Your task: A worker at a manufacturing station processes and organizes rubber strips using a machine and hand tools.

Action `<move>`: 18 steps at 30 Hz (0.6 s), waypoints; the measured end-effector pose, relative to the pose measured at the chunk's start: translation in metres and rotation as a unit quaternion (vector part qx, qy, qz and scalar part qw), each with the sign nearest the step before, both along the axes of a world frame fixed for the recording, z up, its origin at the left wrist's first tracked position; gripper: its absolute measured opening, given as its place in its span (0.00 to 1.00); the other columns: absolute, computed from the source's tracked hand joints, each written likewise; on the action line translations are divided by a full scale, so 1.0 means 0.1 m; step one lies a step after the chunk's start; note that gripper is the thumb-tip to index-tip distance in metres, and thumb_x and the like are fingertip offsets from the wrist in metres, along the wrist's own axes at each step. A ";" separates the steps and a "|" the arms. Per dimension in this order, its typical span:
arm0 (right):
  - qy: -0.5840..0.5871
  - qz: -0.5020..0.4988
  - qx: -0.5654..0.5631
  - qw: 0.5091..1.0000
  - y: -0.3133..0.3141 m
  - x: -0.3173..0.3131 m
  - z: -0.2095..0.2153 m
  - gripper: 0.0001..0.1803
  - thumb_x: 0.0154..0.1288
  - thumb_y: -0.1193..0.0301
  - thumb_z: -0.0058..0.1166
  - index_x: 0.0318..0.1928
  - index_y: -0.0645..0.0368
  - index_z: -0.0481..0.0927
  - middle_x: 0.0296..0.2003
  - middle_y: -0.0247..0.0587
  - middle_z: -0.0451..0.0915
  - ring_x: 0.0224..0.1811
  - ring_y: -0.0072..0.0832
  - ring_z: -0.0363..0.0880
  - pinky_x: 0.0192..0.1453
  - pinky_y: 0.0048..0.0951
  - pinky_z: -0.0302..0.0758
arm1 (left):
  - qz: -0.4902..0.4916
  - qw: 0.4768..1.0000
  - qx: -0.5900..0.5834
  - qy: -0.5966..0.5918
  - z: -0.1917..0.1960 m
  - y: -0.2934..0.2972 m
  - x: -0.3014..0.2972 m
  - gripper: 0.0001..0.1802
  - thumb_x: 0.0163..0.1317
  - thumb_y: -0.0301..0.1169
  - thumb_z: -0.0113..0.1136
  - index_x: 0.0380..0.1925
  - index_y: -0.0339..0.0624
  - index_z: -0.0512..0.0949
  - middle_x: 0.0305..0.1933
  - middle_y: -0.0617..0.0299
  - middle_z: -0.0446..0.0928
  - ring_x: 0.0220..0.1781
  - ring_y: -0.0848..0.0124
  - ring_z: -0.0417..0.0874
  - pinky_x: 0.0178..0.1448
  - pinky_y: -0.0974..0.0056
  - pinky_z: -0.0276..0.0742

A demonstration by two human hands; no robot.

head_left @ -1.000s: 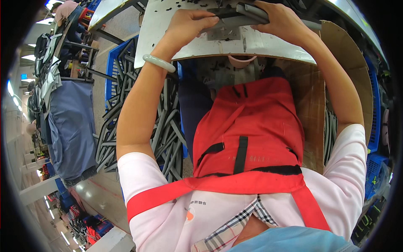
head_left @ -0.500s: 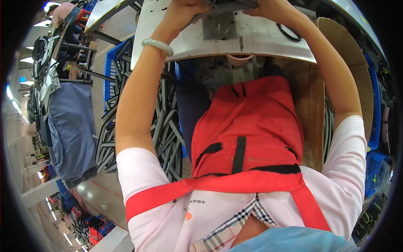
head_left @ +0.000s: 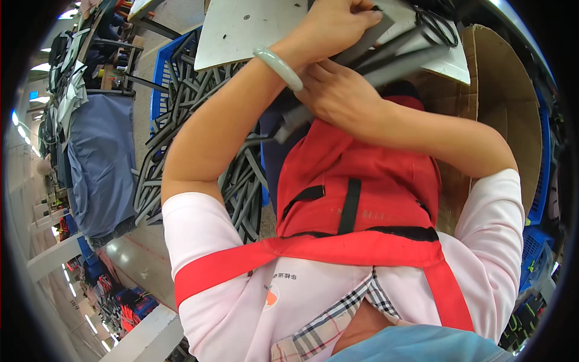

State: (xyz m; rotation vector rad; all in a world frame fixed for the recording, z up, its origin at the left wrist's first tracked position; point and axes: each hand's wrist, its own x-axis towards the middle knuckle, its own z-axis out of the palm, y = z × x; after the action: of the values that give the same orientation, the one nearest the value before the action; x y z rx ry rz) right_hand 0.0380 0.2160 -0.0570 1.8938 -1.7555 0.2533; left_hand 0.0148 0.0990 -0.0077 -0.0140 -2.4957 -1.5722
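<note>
My left hand (head_left: 332,30), with a pale bangle (head_left: 278,67) on its wrist, is over the white worktop. Its fingers pinch the end of a flat dark grey strip (head_left: 373,35). Below it, my right hand (head_left: 341,99) crosses over to the left, its fingers curled under the left wrist. A long grey tube (head_left: 410,67), smeared by motion, runs out to the right of this hand. Its other end (head_left: 292,122) sticks out at the lower left, above my red apron (head_left: 380,175). Part of the grip is hidden behind the hand.
The white worktop (head_left: 241,33) lies ahead, with a coil of black cord (head_left: 443,30) at its right. To the left, a blue basket (head_left: 161,66) overflows with bent grey tubes (head_left: 241,175). A cardboard box (head_left: 503,90) stands at the right, near another blue basket (head_left: 534,250).
Both hands have come nearer from the worktop's far part. The right hand has swung left beneath the left wrist, and the grey tube has moved with it toward my lap.
</note>
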 end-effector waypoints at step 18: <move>-0.287 -0.285 0.106 0.908 0.76 -1.28 1.00 0.33 0.52 0.63 0.66 0.54 0.68 0.69 0.44 0.64 0.78 0.51 0.55 0.76 0.53 0.46 0.73 | -0.042 0.991 0.034 -0.122 0.06 -0.74 0.33 0.18 0.64 0.36 0.63 0.44 0.29 0.81 0.33 0.57 0.84 0.27 0.77 0.78 0.33 0.73 0.73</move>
State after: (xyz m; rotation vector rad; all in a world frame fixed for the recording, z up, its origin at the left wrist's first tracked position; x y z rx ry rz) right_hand -0.0898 0.2917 0.0431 1.4180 -2.7446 0.4395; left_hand 0.0474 0.0250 -0.0021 0.0906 -2.6513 -1.7906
